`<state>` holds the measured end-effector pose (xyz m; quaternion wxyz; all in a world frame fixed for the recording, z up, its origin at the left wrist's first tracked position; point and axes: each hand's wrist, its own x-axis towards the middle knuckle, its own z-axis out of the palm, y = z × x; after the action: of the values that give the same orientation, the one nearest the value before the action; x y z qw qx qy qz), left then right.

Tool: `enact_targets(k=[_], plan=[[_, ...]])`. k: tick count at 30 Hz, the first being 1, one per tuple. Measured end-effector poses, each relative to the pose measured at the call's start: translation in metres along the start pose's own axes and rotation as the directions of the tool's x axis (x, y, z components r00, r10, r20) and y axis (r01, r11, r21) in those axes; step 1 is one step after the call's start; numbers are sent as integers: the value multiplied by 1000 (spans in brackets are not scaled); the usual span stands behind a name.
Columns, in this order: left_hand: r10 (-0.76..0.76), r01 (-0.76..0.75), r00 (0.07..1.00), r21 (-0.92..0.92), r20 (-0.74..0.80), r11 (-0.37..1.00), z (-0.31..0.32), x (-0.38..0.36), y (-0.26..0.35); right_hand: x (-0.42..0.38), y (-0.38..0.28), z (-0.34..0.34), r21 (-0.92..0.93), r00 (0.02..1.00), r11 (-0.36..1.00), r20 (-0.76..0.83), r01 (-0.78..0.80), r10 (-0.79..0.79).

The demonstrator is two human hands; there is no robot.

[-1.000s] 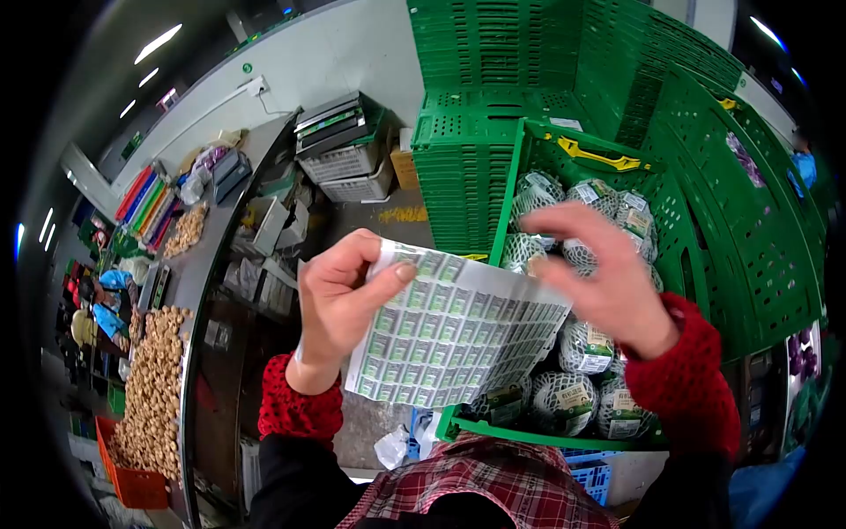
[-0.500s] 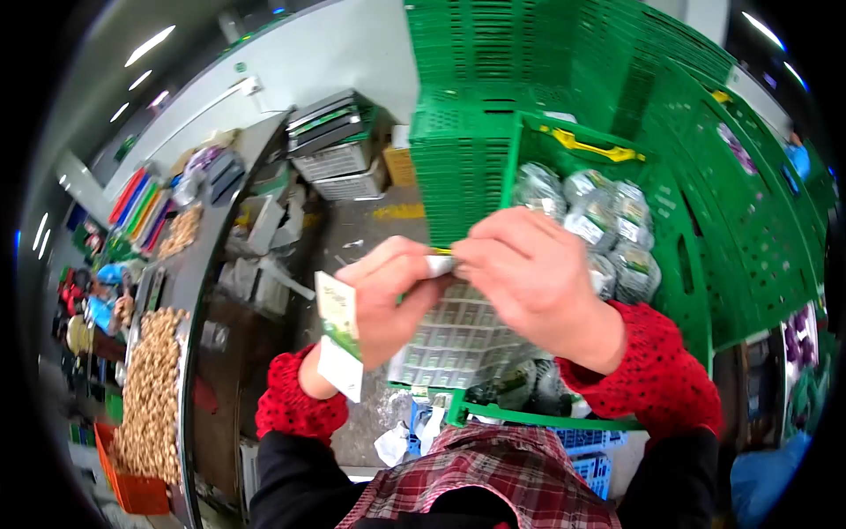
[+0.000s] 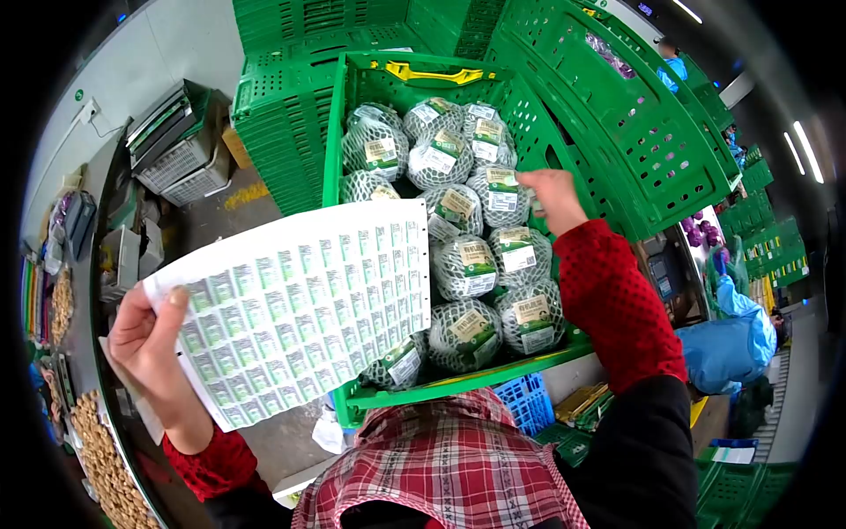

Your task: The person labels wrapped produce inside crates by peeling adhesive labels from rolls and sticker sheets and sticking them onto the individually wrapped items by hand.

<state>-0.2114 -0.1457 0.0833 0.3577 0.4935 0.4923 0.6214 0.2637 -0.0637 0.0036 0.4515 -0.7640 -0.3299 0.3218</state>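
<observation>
A large white sheet of small green-and-white stickers hangs from my left hand, its thumb over the near left corner. The sheet spans the left side of a green crate and hides part of it. Inside the crate lie several round packs in white foam netting, each with a green-and-beige label. My right hand reaches over the crate, fingers drawn together at the label of one netted pack in the right column. I cannot tell what its fingertips hold.
Green crates stand stacked behind, and another green crate tilts at the right. Mushroom-like pieces cover a bench at the left. A blue crate sits below, and a blue-clad person is at the right.
My hands have parted from pinching together above the sheet. My left hand now holds the sticker sheet out left; my right is at a netted pack. The view has turned right.
</observation>
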Motion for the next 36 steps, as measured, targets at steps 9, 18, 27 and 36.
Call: enact_targets(k=[9,18,27,36], plan=[[103,-88,990,148,-95,985,-25,10,-10,39,36,1,-796,830,475,62,376,-554],[92,-47,970,196,-225,979,-71,6,-20,-36,36,-12,-914,845,25,363,405,-393],[72,-40,975,150,-212,988,-76,4,-8,-57,61,22,-297,774,817,579,495,-258],[123,-127,987,-33,-108,991,-46,-3,12,-144,-64,60,532,620,792,523,299,-585]])
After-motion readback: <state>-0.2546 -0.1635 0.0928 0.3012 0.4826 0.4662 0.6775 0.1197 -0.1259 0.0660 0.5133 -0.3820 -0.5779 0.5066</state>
